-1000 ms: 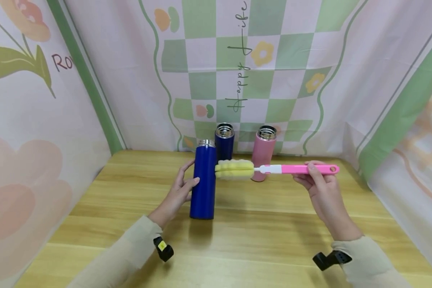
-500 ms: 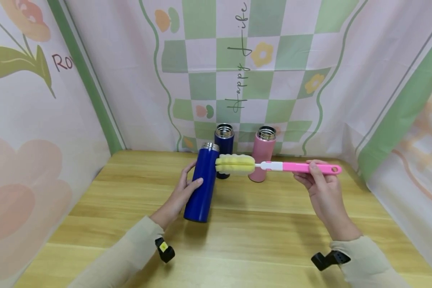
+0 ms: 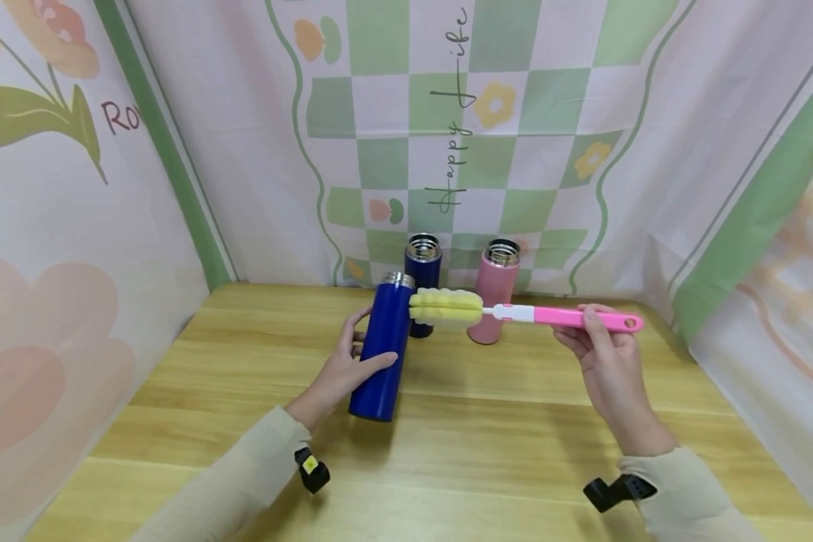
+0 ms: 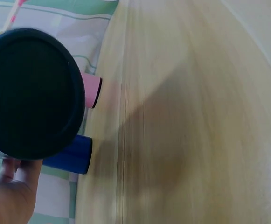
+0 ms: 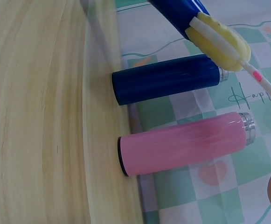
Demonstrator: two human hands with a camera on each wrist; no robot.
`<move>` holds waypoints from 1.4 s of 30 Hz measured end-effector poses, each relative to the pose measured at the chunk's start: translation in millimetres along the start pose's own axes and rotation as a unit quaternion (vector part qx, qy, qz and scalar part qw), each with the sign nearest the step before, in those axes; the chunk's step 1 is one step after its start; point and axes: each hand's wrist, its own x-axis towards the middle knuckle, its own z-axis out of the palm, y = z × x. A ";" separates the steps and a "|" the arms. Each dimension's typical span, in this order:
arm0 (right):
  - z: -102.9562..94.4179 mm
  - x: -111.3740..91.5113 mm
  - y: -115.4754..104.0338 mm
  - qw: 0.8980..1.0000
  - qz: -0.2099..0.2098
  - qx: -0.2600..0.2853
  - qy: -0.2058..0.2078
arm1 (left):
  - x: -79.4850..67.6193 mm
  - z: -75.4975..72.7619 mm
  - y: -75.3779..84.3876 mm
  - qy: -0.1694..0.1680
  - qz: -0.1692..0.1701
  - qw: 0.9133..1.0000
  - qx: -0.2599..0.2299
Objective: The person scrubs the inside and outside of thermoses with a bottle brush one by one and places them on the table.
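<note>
A blue vacuum flask (image 3: 382,346) leans to the right in my left hand (image 3: 348,365), its lidless steel neck uppermost and my thumb across its front. Its dark round base (image 4: 32,93) fills the left of the left wrist view and hides most of the fingers. My right hand (image 3: 606,354) pinches the pink handle of a bottle brush (image 3: 562,317) held level above the table. The brush's yellow sponge head (image 3: 446,307) points left, its tip right at the flask's upper side in the head view, outside the flask.
A second blue flask (image 3: 423,263) and a pink flask (image 3: 494,293) stand upright without lids at the back of the wooden table (image 3: 488,467). Behind them hangs a green-and-white checked cloth (image 3: 433,105). Patterned curtains also flank both sides.
The held flask has gone from nearly upright to tilted right, its base shifting left. My left thumb lies farther across it. The brush has shifted very slightly to the right.
</note>
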 end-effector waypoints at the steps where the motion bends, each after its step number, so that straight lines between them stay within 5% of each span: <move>1: -0.4 0.3 0.5 1.000 -0.001 0.002 0.000 | -0.2 -0.2 0.6 0.002 -0.001 1.000 0.002; 14: -1.3 0.6 3.1 1.000 0.000 0.013 0.016 | -1.8 -2.4 3.3 0.009 0.011 1.000 -0.011; 22: -1.2 0.4 3.3 0.999 0.022 0.048 -0.010 | -2.3 -5.3 2.9 0.006 0.017 0.999 -0.040; 34: -3.4 -3.6 5.2 0.996 0.071 0.002 -0.049 | 0.5 -10.9 1.6 0.025 0.032 0.991 -0.127; 42: -11.8 -8.6 3.0 0.988 0.108 -0.062 -0.090 | 0.9 -13.8 2.0 0.052 0.031 0.989 -0.137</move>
